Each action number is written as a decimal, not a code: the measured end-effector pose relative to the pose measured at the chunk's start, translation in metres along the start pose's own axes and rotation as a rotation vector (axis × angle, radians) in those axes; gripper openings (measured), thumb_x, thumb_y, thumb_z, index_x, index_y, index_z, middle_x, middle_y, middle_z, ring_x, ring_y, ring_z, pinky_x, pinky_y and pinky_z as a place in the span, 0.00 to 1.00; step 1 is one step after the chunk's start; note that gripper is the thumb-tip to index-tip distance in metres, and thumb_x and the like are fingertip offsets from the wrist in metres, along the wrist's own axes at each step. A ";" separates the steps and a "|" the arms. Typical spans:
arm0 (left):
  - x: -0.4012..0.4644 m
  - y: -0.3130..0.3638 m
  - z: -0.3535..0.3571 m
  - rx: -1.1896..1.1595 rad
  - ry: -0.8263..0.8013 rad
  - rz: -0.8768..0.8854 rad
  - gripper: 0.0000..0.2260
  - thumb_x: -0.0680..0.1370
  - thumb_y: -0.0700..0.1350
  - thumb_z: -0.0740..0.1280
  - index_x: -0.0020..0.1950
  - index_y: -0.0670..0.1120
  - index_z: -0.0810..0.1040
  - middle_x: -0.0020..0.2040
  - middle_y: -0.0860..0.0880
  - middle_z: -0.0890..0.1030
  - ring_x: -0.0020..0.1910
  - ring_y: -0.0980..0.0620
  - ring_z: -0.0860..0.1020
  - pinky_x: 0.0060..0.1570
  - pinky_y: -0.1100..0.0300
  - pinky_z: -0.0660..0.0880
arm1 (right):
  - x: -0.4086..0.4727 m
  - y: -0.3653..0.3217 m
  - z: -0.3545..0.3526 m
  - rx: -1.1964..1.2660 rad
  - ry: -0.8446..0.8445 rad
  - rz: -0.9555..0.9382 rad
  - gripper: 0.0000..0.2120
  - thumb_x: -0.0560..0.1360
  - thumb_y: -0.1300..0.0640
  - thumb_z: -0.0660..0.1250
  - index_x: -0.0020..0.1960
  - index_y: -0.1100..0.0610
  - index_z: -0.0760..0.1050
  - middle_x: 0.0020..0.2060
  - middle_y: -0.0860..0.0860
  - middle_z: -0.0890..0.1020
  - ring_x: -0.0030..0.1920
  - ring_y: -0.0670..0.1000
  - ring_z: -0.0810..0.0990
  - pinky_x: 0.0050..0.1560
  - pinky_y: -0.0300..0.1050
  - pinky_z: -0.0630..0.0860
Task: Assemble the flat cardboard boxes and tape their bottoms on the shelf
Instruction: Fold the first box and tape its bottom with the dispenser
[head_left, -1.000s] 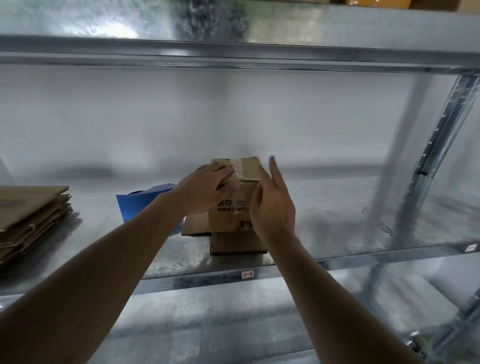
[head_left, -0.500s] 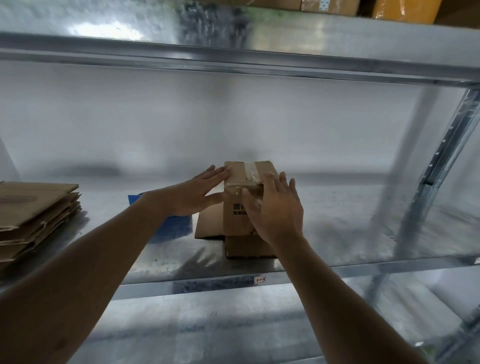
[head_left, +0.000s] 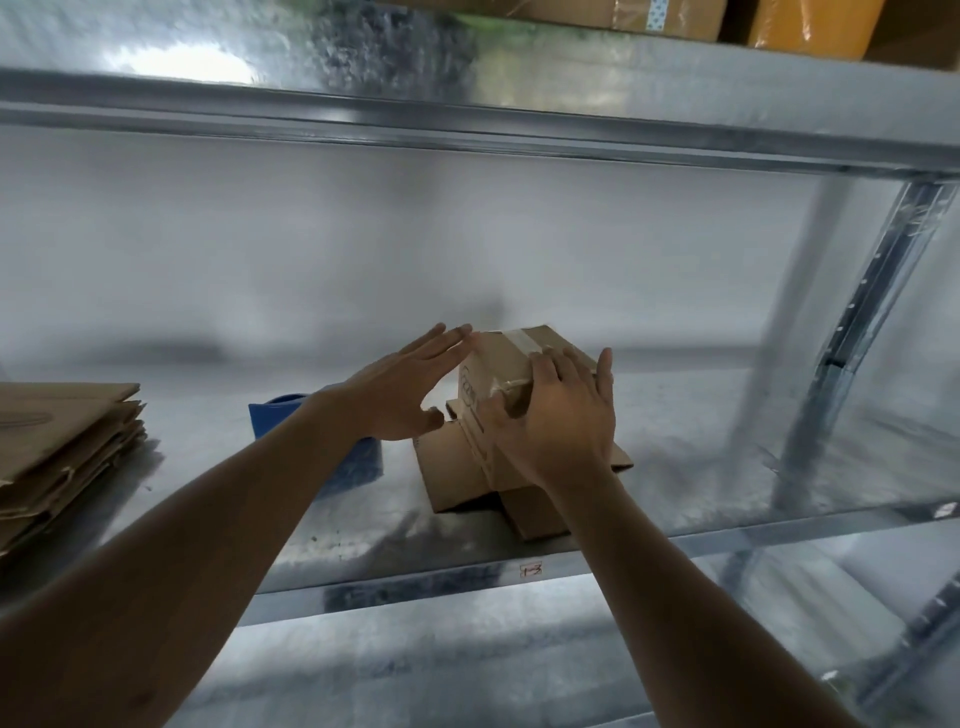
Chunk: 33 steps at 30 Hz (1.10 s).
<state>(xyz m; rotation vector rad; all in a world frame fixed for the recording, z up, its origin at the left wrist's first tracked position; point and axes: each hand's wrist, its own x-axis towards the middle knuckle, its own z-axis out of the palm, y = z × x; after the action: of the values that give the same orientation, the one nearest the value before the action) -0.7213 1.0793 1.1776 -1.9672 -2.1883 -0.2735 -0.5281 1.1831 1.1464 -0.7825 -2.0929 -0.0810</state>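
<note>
Right hand (head_left: 553, 421): laid over taped box (head_left: 511, 364) on shelf (head_left: 467, 571), tape pressed at near edge. Left hand (head_left: 410, 387): flattened since a second ago, fingertips at box side, nothing gripped. Seal judged nearly finished; flat stack (head_left: 62, 447) untouched at far left.

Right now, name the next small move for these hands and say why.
Probably press the tape strip flat along the seam: the small cardboard box stands bottom-up, the right hand steadies it, and the left hand is open beside it.
</note>
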 end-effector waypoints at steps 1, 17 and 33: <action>0.004 0.002 0.001 -0.013 0.001 0.014 0.46 0.79 0.45 0.71 0.85 0.54 0.40 0.84 0.59 0.40 0.82 0.57 0.39 0.79 0.60 0.53 | -0.001 0.001 0.000 0.004 0.010 0.011 0.35 0.73 0.32 0.56 0.62 0.59 0.79 0.62 0.56 0.83 0.69 0.58 0.77 0.80 0.66 0.54; 0.012 0.007 0.010 -0.155 0.049 0.028 0.43 0.78 0.41 0.71 0.85 0.53 0.48 0.85 0.57 0.49 0.83 0.57 0.51 0.74 0.66 0.54 | -0.006 -0.003 0.006 0.005 -0.009 0.062 0.34 0.78 0.32 0.55 0.63 0.61 0.77 0.62 0.59 0.81 0.70 0.62 0.75 0.77 0.67 0.59; 0.034 0.027 0.013 -0.282 0.206 -0.029 0.29 0.78 0.43 0.73 0.78 0.41 0.68 0.72 0.47 0.72 0.67 0.49 0.73 0.64 0.59 0.71 | 0.021 0.034 -0.034 -0.094 -0.391 -0.088 0.24 0.86 0.43 0.51 0.74 0.53 0.70 0.74 0.55 0.71 0.80 0.58 0.61 0.80 0.64 0.52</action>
<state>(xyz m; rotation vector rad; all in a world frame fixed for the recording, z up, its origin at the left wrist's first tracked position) -0.6982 1.1183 1.1740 -1.9394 -2.1420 -0.7909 -0.4935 1.2096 1.1753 -0.8123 -2.5094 -0.0787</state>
